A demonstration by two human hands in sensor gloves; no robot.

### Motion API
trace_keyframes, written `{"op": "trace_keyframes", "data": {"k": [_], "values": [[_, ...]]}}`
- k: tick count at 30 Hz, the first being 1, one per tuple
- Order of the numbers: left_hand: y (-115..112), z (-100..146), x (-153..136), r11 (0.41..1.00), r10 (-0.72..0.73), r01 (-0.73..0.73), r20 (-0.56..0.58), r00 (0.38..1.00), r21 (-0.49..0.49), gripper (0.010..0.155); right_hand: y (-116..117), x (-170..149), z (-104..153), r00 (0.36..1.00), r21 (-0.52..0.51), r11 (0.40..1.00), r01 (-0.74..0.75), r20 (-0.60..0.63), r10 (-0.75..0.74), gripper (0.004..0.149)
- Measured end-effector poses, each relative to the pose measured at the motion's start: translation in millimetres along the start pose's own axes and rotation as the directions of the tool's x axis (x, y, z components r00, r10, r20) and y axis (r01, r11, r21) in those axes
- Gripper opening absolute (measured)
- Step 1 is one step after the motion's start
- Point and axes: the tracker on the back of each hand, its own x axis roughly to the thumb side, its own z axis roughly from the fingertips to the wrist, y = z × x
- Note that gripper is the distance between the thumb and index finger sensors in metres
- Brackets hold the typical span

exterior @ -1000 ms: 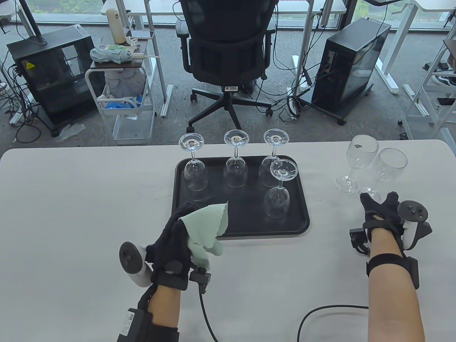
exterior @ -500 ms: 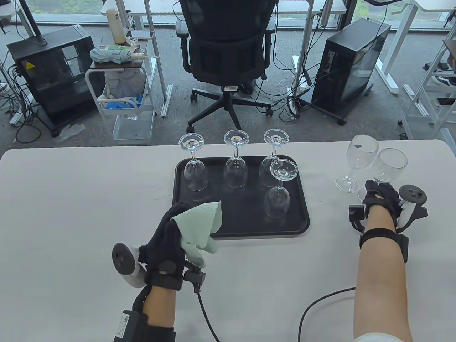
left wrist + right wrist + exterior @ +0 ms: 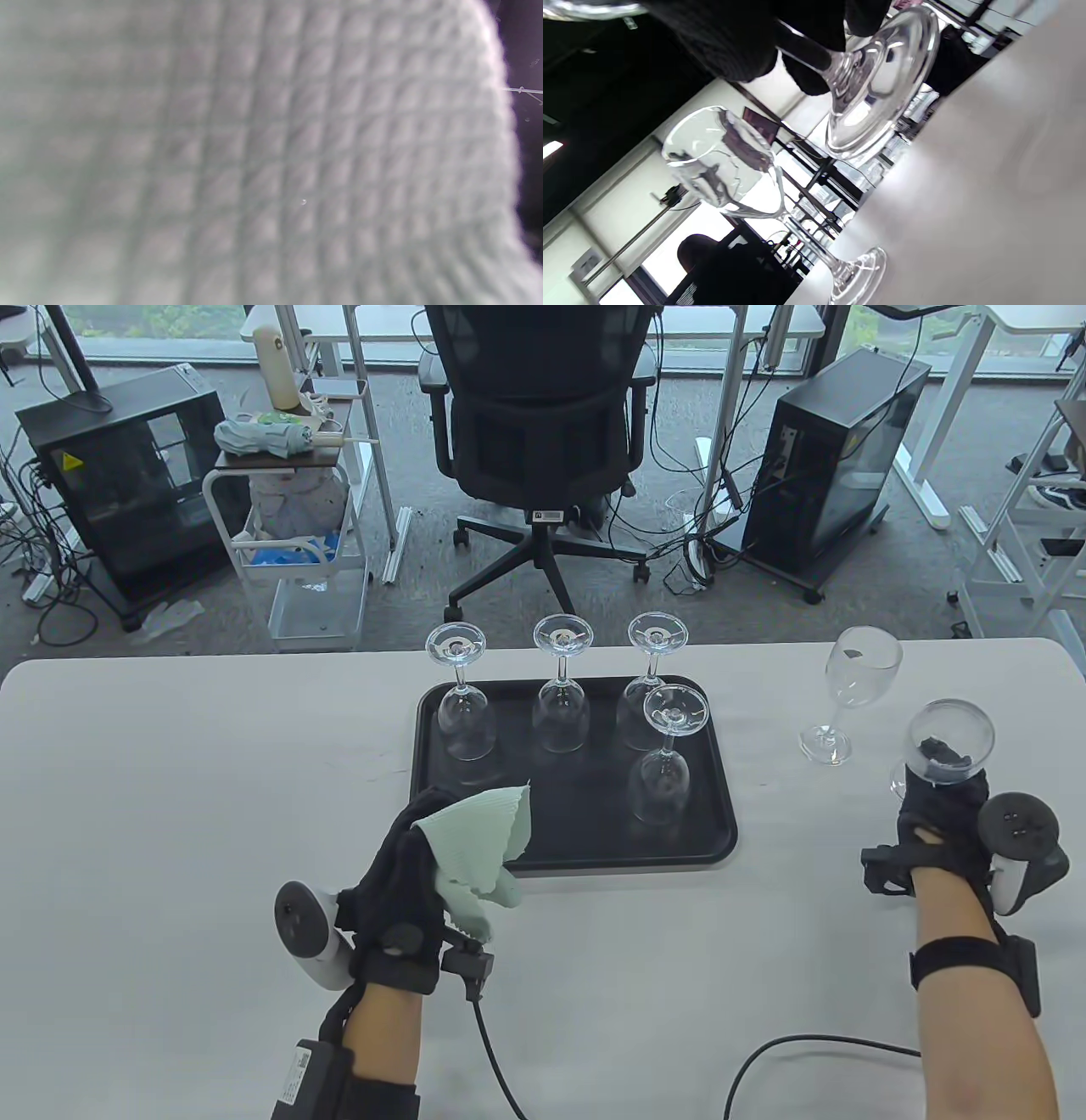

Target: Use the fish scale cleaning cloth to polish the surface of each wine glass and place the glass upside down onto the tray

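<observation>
My right hand (image 3: 937, 806) grips the stem of a clear wine glass (image 3: 948, 734) and holds it upright above the table; in the right wrist view its foot (image 3: 882, 80) hangs under my fingers (image 3: 797, 46). A second upright glass (image 3: 857, 678) stands on the table to its left, also seen as the standing glass (image 3: 725, 165). My left hand (image 3: 416, 848) holds the pale green fish scale cloth (image 3: 479, 848) at the tray's near left corner; the cloth (image 3: 254, 161) fills the left wrist view. The black tray (image 3: 551, 848) carries several glasses upside down.
The white table (image 3: 170, 814) ends at its far edge just behind the tray. Beyond it are an office chair (image 3: 539, 449), a rolling cart (image 3: 288, 526) and two computer towers (image 3: 836, 458) on the floor. A cable (image 3: 797, 1052) lies on the table near my right forearm.
My right hand reached the nearer upright glass, closed round its stem and lifted it back and to the right, off the table. The left hand with the cloth barely moved.
</observation>
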Motion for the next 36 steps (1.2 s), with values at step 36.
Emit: {"op": "trace_keyframes", "data": {"k": [36], "values": [[-36, 7, -8, 0.994, -0.066, 0.067, 0.015, 0.998, -0.09, 0.055, 51, 210, 151, 0.797, 0.285, 0.922, 0.262, 0.475, -0.374, 0.087]]}}
